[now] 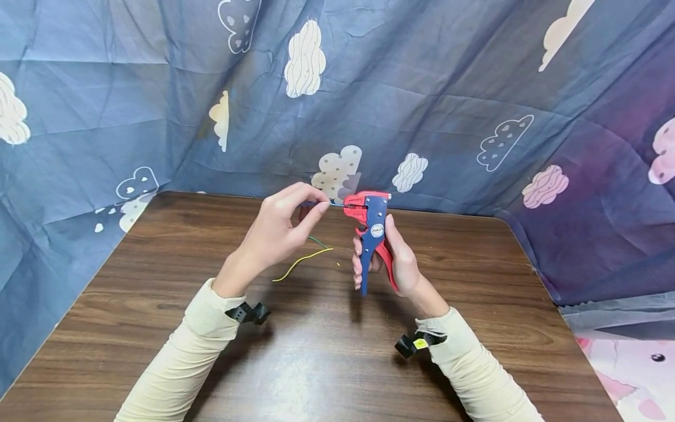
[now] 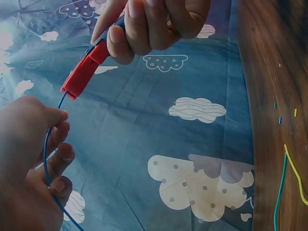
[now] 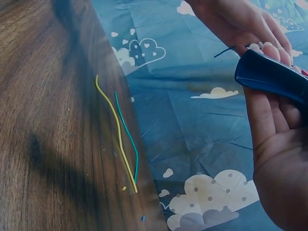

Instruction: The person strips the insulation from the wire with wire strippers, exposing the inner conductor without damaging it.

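A: Please, what are the hands doing in the head view?
B: The left hand (image 1: 279, 225) is pinching a blue wire (image 1: 336, 204) by thumb and fingertips. The right hand (image 1: 403, 261) is curled around the wire stripper (image 1: 375, 211), at 3 o'clock from the left hand. The wire reaches its red mouth; how deep, I cannot tell.
A: Does the left wrist view add something?
B: Yes. There, the stripper's red head is at 1 o'clock from the left hand, and the wire runs down past the bent fingers, toward 5 o'clock. It also shows a green scrap (image 2: 275, 106), a yellow scrap (image 2: 295, 112) and a blue scrap (image 2: 280, 120) on the worktop (image 1: 337, 340).
A: And the right wrist view?
B: It shows the full green wire (image 3: 137, 154) beside the yellow wire (image 3: 120, 134). In the head view, both lie between 8 and 9 o'clock from the stripper, but the left hand covers part of the green one.
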Available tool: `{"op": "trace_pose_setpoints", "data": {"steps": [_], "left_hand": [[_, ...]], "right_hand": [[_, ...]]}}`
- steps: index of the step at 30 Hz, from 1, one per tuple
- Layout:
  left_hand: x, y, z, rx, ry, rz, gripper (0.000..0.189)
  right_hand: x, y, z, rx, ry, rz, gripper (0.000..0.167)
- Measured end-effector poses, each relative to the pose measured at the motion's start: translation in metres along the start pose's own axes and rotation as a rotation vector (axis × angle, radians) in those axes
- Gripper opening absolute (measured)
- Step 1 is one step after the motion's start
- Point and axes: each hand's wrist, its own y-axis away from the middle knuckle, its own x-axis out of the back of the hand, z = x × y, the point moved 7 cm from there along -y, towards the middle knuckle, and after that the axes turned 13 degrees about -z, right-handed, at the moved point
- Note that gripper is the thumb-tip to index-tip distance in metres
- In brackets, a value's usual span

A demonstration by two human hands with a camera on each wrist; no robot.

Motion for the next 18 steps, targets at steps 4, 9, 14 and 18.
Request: {"op": "trace_pose_setpoints", "data": {"steps": [4, 9, 14, 18], "left_hand": [[-0.0011, -0.0004, 0.0009, 0.001, -0.005, -0.002, 0.009], [-0.0024, -0.0001, 0.001, 0.006, -0.008, -0.004, 0.01], [-0.003, 0.0002, 0.0011, 0.014, -0.012, -0.01, 0.01], [-0.0029, 0.0002, 0.001, 0.02, -0.015, -0.014, 0.011]], "right_hand": [[-0.0005, 0.0009, 0.0, -0.004, -0.002, 0.001, 0.075], [-0.0011, 0.0008, 0.0001, -0.006, -0.001, -0.012, 0.075], [-0.0014, 0.0005, -0.0002, -0.005, 0.015, -0.015, 0.075], [-0.0013, 0.0004, -0.0002, -0.008, 0.017, -0.012, 0.075]]}}
